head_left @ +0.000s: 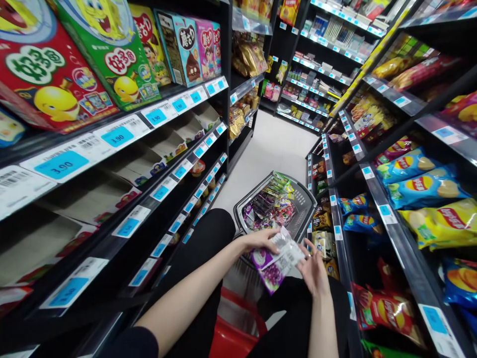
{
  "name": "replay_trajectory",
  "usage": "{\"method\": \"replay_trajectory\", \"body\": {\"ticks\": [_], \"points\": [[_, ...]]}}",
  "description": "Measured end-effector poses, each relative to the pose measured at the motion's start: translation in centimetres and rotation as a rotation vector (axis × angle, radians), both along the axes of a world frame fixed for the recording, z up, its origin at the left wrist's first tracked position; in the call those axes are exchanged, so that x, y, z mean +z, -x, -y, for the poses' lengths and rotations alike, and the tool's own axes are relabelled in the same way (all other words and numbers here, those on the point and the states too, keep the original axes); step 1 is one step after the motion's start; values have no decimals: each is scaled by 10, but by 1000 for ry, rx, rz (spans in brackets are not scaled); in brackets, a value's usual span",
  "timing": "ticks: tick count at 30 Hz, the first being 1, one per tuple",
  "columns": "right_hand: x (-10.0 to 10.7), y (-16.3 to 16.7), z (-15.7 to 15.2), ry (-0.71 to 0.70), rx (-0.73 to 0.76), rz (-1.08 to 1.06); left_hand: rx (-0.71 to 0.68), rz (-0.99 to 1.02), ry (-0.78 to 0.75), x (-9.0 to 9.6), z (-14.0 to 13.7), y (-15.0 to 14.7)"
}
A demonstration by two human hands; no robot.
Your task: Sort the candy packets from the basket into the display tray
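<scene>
My left hand (263,240) is closed on a purple and silver packet (274,271) with grapes pictured on it and a white label with a barcode. The packet is tilted above my lap, just in front of a grey shopping basket. Beside the packet's right edge is my right hand (316,271), its fingers apart; whether they touch the packet I cannot tell. The basket (303,219) holds several wrapped snack packets (272,201), green at the far end and dark purple and red nearer. My left fingers partly cover the packet.
Shelves (122,129) with snack boxes and blue price tags line my left. On my right, racks hold chip bags (425,184). The pale aisle floor (274,144) runs to shelves at the far end. A red surface (233,330) shows between my legs.
</scene>
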State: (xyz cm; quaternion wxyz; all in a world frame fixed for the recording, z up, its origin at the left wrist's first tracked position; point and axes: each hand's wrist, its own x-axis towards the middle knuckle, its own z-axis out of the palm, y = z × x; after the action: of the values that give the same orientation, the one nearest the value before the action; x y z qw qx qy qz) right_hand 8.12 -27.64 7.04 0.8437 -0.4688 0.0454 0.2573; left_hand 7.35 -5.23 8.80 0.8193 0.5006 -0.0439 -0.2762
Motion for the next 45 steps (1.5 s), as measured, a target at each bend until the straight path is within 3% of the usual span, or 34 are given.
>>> {"method": "replay_trajectory", "body": {"ticks": [3, 5, 7, 11, 17, 24, 30, 35, 41, 45], "points": [[-1, 5, -6, 113, 167, 12, -183, 84, -113, -3, -2, 2], [-4, 7, -11, 176, 191, 16, -137, 76, -204, -6, -3, 0], [-8, 5, -14, 196, 85, 26, 19, 3, -233, -8, -5, -3], [-13, -2, -16, 184, -215, 66, 258, -79, -28, -9, -7, -8], [-13, -1, -16, 228, -225, 229, 445, 198, -31, -11, 3, -9], [-15, 3, -4, 405, -451, 298, 362, 310, -340, -12, 1, -10], [-16, 4, 2, 559, -555, 430, 399, 324, -461, -18, 10, -10], [-17, -1, 0, 694, -545, 481, 435, 353, -551, -18, 14, -9], [-22, -10, 2, 747, -343, 471, 487, 388, -662, -12, 13, -8], [-24, -11, 2, 775, -381, 483, 501, 379, -719, -16, 17, -9]]}}
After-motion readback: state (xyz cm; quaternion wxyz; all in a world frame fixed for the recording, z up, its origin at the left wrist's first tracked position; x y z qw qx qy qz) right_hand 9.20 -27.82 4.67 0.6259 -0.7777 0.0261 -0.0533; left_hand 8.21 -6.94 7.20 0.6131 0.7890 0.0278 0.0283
